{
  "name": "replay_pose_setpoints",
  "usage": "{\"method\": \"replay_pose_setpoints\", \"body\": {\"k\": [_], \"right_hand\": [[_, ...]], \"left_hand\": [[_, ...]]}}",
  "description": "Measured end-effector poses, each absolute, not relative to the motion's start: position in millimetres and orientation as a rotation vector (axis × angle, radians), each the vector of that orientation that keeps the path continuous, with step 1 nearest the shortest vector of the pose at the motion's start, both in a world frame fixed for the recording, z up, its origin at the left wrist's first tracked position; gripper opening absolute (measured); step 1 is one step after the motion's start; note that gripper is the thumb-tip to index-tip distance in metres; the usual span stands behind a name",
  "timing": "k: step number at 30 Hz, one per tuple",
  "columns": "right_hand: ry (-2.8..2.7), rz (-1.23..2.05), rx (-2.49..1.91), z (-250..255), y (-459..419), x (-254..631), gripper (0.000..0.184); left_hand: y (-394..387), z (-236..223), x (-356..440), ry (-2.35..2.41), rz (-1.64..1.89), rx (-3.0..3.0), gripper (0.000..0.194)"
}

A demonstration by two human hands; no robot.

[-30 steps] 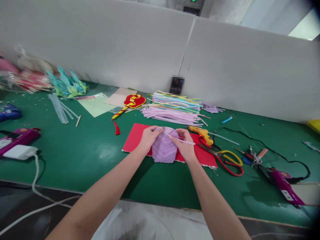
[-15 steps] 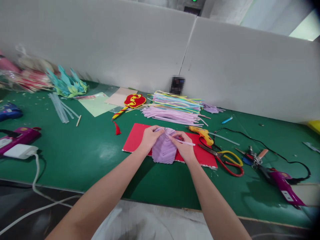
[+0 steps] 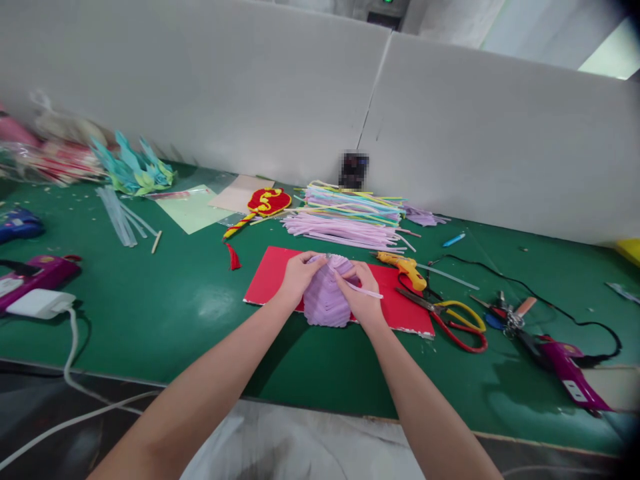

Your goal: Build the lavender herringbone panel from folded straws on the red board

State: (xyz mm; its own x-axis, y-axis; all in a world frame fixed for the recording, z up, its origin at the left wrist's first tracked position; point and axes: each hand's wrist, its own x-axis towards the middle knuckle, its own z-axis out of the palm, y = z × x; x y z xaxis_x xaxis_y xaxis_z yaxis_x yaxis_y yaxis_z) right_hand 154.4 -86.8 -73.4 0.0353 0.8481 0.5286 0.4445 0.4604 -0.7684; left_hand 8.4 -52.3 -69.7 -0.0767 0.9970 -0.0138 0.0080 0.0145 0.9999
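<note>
A lilac panel of pipe cleaners, laid in a chevron pattern, rests over the front part of a red board. My left hand is closed on the panel's upper left edge, thumb on top. At the upper right of the panel, my right hand pinches a single lilac pipe cleaner, whose free end sticks out to the right past the fingers. The inner end of that pipe cleaner lies against the panel between both thumbs; how it joins there is too small to tell.
Scissors and a yellow glue gun lie at the board's right. Behind it is a pile of pipe cleaners beside a red-and-yellow fan. Purple power strips sit at both sides. Glue sticks lie left.
My right hand has shifted slightly left and inward along the panel, and the pipe cleaner's free end has moved a little left and down. My left hand stays in place.
</note>
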Motion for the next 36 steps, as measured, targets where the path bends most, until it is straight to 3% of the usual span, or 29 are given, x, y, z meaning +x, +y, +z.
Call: {"method": "replay_pose_setpoints", "body": {"k": [21, 30, 36], "right_hand": [[-1.552, 0.419, -1.207, -76.9, -85.9, 153.9, 0.015], [-1.533, 0.409, -1.230, -75.6, -85.8, 155.3, 0.015], [-1.535, 0.432, -1.225, -76.9, -85.9, 155.3, 0.015]], "left_hand": [[-50.5, -71.9, 8.1, 1.141, 1.159, 1.028, 0.035], [-49.1, -69.3, 9.1, 1.177, 1.228, 0.978, 0.023], [-48.9, -70.3, 8.7, 1.178, 1.226, 0.978, 0.025]]}}
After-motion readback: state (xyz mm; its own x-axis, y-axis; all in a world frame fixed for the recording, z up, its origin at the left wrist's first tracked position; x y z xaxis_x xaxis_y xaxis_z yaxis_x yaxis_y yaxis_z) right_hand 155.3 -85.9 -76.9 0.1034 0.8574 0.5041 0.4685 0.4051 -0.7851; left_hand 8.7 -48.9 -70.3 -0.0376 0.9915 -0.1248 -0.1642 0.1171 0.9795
